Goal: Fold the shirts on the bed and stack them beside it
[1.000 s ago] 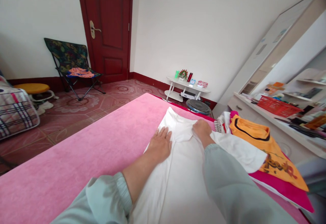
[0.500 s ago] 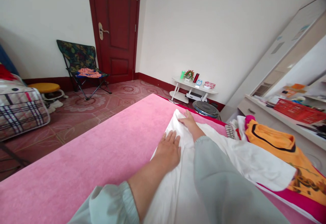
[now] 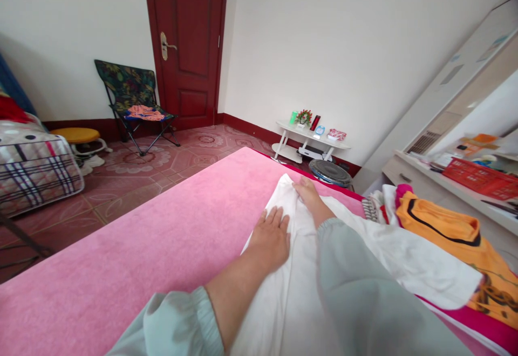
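A white garment (image 3: 299, 269) lies on the pink bed cover (image 3: 162, 232), its narrow far end reaching toward the bed's far edge and a sleeve-like part spread to the right. My left hand (image 3: 272, 237) rests flat on the folded left part, fingers slightly apart. Just beyond it, my right hand (image 3: 308, 191) touches the garment near its far end, with fingers bent and drawn together at the cloth. Whether any fabric is pinched there is partly hidden by the hand itself.
Orange clothing (image 3: 445, 221) lies at the right edge of the bed, beside a drawer unit with a red basket (image 3: 481, 178). A low white table (image 3: 293, 128) stands past the bed. A folding chair (image 3: 131, 89) and yellow stool (image 3: 79, 135) are at the left.
The fingers of my right hand have drawn closer together on the cloth. My left hand stays flat on the garment. The whole view has shifted slightly.
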The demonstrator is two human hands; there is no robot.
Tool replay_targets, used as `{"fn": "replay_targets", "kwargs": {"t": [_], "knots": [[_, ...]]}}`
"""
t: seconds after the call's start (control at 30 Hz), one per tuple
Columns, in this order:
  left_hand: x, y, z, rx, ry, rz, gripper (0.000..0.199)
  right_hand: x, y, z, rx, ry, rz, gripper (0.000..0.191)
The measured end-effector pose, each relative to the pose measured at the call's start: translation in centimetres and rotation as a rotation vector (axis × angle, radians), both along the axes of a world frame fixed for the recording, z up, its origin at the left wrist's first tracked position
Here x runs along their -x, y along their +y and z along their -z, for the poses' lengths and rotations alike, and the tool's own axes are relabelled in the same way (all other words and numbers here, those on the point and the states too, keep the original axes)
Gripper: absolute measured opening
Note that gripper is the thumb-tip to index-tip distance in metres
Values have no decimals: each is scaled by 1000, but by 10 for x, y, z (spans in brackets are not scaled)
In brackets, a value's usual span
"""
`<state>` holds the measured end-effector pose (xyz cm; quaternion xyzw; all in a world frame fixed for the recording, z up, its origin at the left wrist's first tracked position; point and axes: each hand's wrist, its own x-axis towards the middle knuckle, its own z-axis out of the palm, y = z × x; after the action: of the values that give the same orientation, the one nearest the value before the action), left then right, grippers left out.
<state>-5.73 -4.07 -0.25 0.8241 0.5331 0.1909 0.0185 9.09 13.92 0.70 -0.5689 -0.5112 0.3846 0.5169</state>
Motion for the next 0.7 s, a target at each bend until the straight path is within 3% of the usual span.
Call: {"fn": "replay_targets", "kwargs": {"t": [0.27,0.47,0.7], "knots": [[-1,0,2,-10,2,-8,51,8,-6,-10,28,-126,-152,70],[-1,-1,2,-19,-7,-9,51,9,-1,-7,40,-234,-61,23],[-1,1,0,-3,-6,-8,52,1,4,0,-3,-415,129,14]]}}
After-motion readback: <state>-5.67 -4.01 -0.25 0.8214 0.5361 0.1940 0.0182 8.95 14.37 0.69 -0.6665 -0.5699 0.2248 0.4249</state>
